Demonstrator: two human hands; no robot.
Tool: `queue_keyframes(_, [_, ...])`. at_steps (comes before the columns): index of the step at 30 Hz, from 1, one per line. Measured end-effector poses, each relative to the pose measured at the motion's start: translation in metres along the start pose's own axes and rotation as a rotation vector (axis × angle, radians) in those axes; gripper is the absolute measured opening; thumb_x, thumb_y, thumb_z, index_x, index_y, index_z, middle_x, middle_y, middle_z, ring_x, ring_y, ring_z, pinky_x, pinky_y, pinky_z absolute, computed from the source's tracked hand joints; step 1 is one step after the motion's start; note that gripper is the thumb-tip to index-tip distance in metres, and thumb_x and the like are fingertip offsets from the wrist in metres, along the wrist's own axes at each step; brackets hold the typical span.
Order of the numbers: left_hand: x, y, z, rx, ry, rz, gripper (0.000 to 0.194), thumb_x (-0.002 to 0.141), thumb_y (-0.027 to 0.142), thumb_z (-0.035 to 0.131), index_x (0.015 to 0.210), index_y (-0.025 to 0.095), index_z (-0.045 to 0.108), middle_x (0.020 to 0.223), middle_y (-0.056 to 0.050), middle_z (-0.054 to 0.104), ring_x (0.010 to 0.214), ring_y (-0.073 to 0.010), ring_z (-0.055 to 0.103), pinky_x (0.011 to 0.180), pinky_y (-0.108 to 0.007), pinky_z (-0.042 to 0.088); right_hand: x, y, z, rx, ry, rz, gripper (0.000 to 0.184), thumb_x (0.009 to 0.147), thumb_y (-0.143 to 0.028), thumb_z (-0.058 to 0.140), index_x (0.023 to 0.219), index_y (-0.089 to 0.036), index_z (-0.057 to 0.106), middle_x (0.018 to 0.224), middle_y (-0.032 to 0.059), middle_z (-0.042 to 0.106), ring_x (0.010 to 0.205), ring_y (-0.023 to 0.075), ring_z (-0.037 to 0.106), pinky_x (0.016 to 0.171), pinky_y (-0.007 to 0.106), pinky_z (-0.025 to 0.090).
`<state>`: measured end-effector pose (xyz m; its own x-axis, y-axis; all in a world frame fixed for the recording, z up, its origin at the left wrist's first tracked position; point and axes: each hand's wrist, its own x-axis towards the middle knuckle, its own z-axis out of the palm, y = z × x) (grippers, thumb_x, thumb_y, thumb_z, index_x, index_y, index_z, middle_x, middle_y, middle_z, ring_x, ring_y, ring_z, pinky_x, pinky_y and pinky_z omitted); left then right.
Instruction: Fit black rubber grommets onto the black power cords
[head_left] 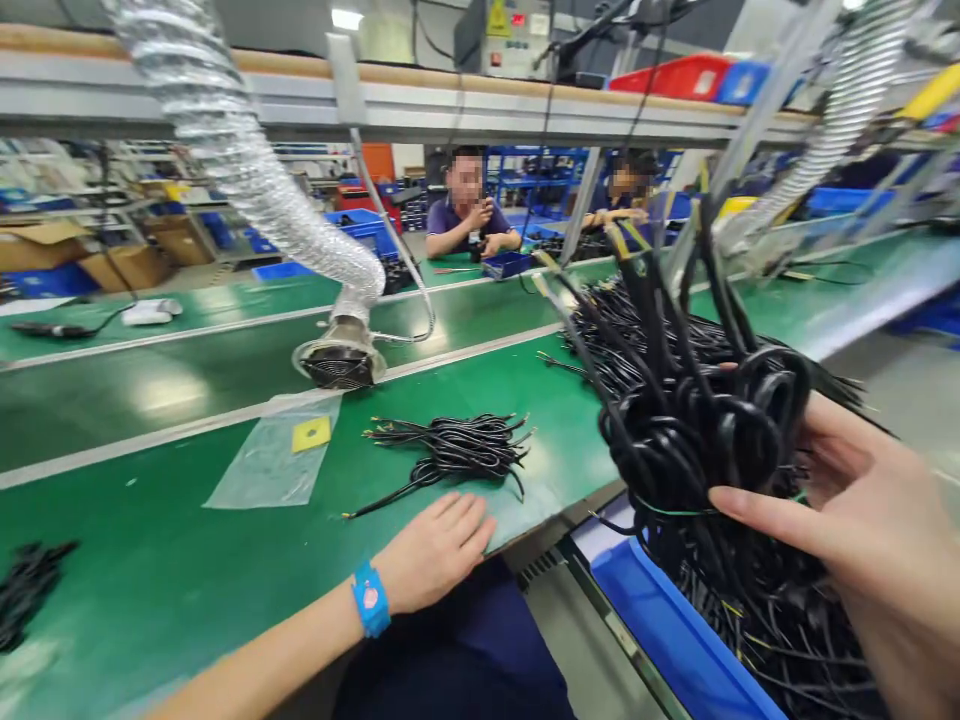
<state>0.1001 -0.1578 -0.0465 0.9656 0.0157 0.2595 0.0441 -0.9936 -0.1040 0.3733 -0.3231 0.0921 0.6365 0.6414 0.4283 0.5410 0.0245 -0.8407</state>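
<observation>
My right hand point(862, 510) is closed around a bundle of black cables point(690, 440), looped and tied with a thin green band. The stripped cable ends point upward. My left hand point(439, 550), with a blue wristband point(370, 598), lies flat at the edge of the green table point(247, 560), fingers together and stretched out, holding nothing. Just beyond its fingers is a small pile of black cables point(457, 448). Behind the held bundle, a larger heap of black cables point(600, 345) lies on the table. Below it, a blue bin point(675, 620) contains many more.
A clear plastic bag point(274, 460) with a yellow label lies left of the small pile. A silver duct point(262, 200) ends in a fan-like intake point(341, 362) low over the table. Black parts point(30, 590) lie far left. Two people sit across the bench.
</observation>
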Motion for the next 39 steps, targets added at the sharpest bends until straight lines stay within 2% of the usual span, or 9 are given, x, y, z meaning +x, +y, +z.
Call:
queue_keyframes(7, [-0.050,-0.015,-0.005,-0.067,0.008,-0.456,0.025,0.094,0.031,0.051,0.110,0.017,0.062,0.109,-0.013,0.066,0.101,-0.0244,0.063,0.090,-0.041,0.053,0.002,0.007,0.127,-0.169,-0.752,-0.460,0.074,0.065,-0.011,0.066,0.135,-0.028,0.050,0.114,0.0072,0.059,0.105,0.0245,0.059,0.088,0.035,0.054])
queue_keyframes(11, [-0.080,-0.031,-0.016,-0.007,0.051,-0.570,0.024,0.094,0.030,0.051,0.109,0.015,0.063,0.111,-0.011,0.067,0.105,-0.0237,0.063,0.092,-0.040,0.053,-0.019,0.038,0.175,-0.312,-0.819,-0.534,0.076,0.065,-0.015,0.074,0.137,-0.022,0.049,0.120,0.0122,0.057,0.110,0.0295,0.056,0.093,0.045,0.050])
queue_keyframes(15, [-0.087,-0.020,-0.040,0.051,0.285,-0.531,0.011,0.091,0.018,0.055,0.087,0.017,0.065,0.081,-0.004,0.070,0.074,-0.0151,0.065,0.070,-0.028,0.054,-0.027,0.049,0.169,-0.374,-0.808,-0.483,0.079,0.067,-0.032,0.083,0.138,-0.026,0.048,0.124,0.0119,0.057,0.111,0.0315,0.056,0.094,0.049,0.049])
queue_keyframes(18, [-0.062,-0.010,-0.058,0.033,0.379,-0.363,0.014,0.086,0.018,0.063,0.100,0.016,0.064,0.091,-0.007,0.072,0.089,-0.0178,0.067,0.082,-0.030,0.053,-0.027,0.047,0.157,-0.334,-0.830,-0.405,0.079,0.070,-0.039,0.082,0.139,-0.027,0.048,0.130,0.0118,0.056,0.118,0.0311,0.054,0.098,0.047,0.048])
queue_keyframes(21, [-0.019,-0.011,-0.064,0.004,0.228,-0.261,0.060,0.085,0.037,0.067,0.135,0.011,0.047,0.132,-0.017,0.059,0.129,-0.0281,0.049,0.109,-0.044,0.041,-0.019,0.042,0.147,-0.215,-0.903,-0.327,0.064,0.080,-0.042,0.073,0.138,-0.025,0.050,0.133,0.0106,0.056,0.125,0.0283,0.050,0.105,0.044,0.043])
queue_keyframes(25, [0.023,-0.016,-0.055,-0.042,-0.046,-0.257,0.085,0.074,0.045,0.076,0.140,0.007,0.039,0.137,-0.020,0.053,0.132,-0.0312,0.046,0.113,-0.047,0.036,-0.003,0.034,0.136,-0.033,-1.098,-0.250,0.036,0.095,-0.037,0.052,0.126,-0.022,0.062,0.127,0.0083,0.061,0.121,0.0234,0.054,0.106,0.040,0.041])
queue_keyframes(29, [0.021,-0.003,-0.043,0.050,-0.171,-0.286,0.080,0.077,0.037,0.073,0.139,0.000,0.038,0.125,-0.020,0.060,0.119,-0.0318,0.055,0.108,-0.044,0.041,0.001,0.026,0.130,0.034,-1.192,-0.250,0.028,0.098,-0.029,0.046,0.114,-0.021,0.067,0.119,0.0066,0.063,0.115,0.0189,0.055,0.103,0.034,0.041])
queue_keyframes(34, [-0.006,0.020,-0.033,0.214,-0.088,-0.250,0.055,0.087,0.011,0.048,0.139,-0.003,0.035,0.129,-0.021,0.057,0.119,-0.0304,0.055,0.108,-0.044,0.039,-0.006,0.009,0.136,-0.081,-1.297,-0.405,0.016,0.096,-0.024,0.052,0.090,-0.018,0.066,0.097,0.0047,0.059,0.096,0.0177,0.055,0.085,0.030,0.044])
queue_keyframes(39, [-0.007,0.024,-0.036,0.128,-0.068,-0.311,0.050,0.084,0.007,0.047,0.133,-0.001,0.041,0.111,-0.018,0.062,0.101,-0.0290,0.061,0.095,-0.044,0.048,-0.012,-0.003,0.142,-0.296,-1.275,-0.531,0.015,0.087,-0.026,0.067,0.078,-0.017,0.060,0.092,0.0032,0.054,0.090,0.0183,0.050,0.076,0.029,0.039])
